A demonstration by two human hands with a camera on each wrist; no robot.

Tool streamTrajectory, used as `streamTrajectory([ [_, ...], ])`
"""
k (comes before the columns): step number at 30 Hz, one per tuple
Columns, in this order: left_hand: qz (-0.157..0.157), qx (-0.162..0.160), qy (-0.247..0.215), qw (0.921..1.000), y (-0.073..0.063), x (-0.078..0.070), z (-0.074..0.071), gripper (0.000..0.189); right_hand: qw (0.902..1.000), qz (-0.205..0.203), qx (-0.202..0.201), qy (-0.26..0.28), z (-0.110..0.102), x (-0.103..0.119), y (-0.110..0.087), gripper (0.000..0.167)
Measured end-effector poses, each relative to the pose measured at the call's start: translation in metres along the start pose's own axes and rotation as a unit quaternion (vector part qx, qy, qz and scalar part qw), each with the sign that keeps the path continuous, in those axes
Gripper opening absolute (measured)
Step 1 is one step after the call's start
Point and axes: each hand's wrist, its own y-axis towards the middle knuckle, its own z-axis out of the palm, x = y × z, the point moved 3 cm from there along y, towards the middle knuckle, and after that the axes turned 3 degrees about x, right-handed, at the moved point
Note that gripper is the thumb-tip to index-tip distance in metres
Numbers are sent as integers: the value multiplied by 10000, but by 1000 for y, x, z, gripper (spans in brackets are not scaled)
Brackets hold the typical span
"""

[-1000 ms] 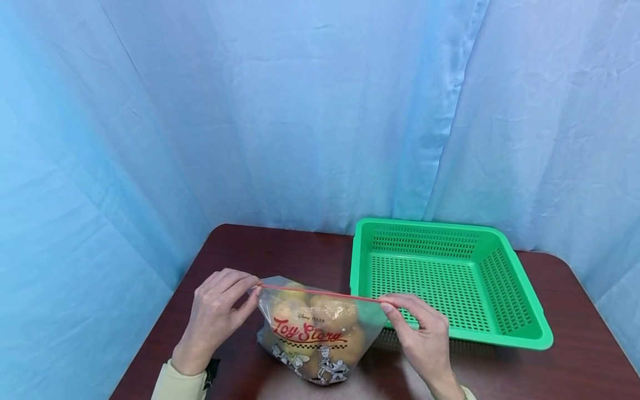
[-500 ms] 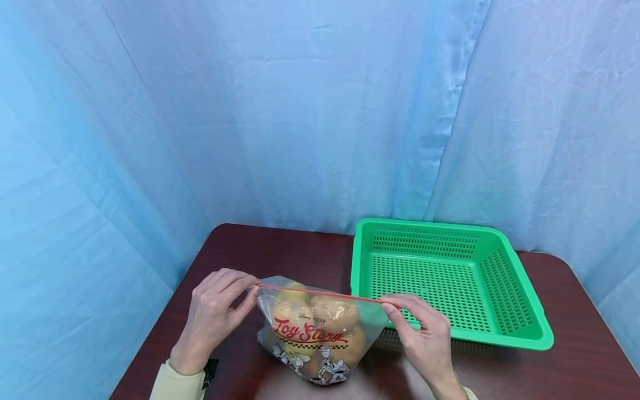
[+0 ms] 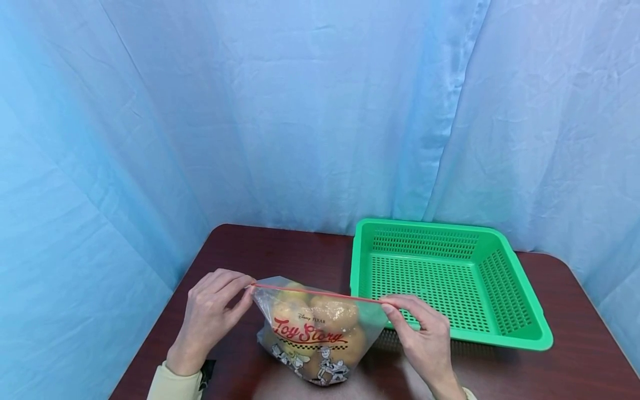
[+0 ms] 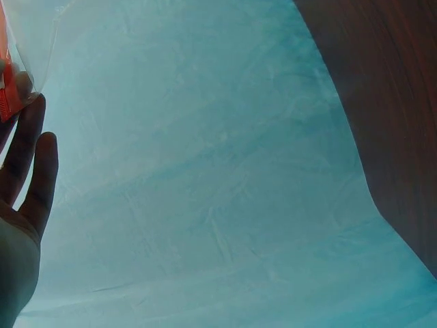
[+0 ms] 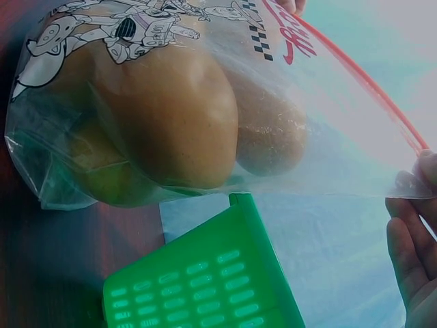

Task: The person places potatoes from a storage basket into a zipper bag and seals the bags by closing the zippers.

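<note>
A clear zip bag (image 3: 372,325) with a red zip strip and printed cartoon figures stands on the table, filled with several round yellow-brown fruits (image 5: 174,116). My left hand (image 3: 212,311) pinches the strip's left end between thumb and fingers; in the left wrist view that bag corner (image 4: 10,96) shows at the upper left edge. At the other end of the strip, my right hand (image 3: 425,333) pinches the bag's top right corner. The strip is stretched straight between both hands. In the right wrist view, the right fingertips (image 5: 413,184) sit at the bag corner.
A green perforated plastic basket (image 3: 356,261) stands behind and to the right of the bag, close to my right hand. Under everything is a dark red-brown table (image 3: 240,250). Light blue curtains (image 3: 300,111) hang around its back and left sides.
My left hand has shifted slightly left along the strip to the bag's outer corner. My right hand, the bag and the basket have stayed nearly in place.
</note>
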Motion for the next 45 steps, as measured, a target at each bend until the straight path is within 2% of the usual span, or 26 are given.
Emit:
streamTrajectory([
  [31, -104, -44, -204, 9997, -11, 8, 0, 33, 9997, -80, -60, 227, 2, 1, -4, 28],
  [34, -212, -56, -570, 9981, -13, 11, 3, 30, 9995, 217, 82, 225, 3, 1, -4, 32],
  [36, -435, -13, -1113, 9928, -15, 15, 6, 19, 9972, 596, 274, 371, 4, 1, -3, 32],
  [38, -771, 81, -1927, 9782, -18, 20, 10, 5, 9909, 1039, 556, 655, 6, 1, -2, 29],
  [39, -966, 174, -2415, 9654, -20, 22, 14, 8, 9863, 1247, 682, 841, 7, 0, -1, 26],
  [40, -1153, 267, -2947, 9482, -22, 25, 17, 16, 9814, 1426, 811, 995, 8, 0, -1, 23],
  [41, -1330, 376, -3510, 9261, -25, 28, 22, 27, 9768, 1550, 924, 1155, 10, 0, 0, 21],
  [42, -1502, 524, -4093, 8984, -27, 30, 28, 40, 9719, 1670, 1023, 1303, 11, -1, 1, 18],
  [45, -1967, 1185, -5499, 8030, -38, 36, 48, 81, 9658, 1801, 1128, 1488, 14, -1, 4, 15],
])
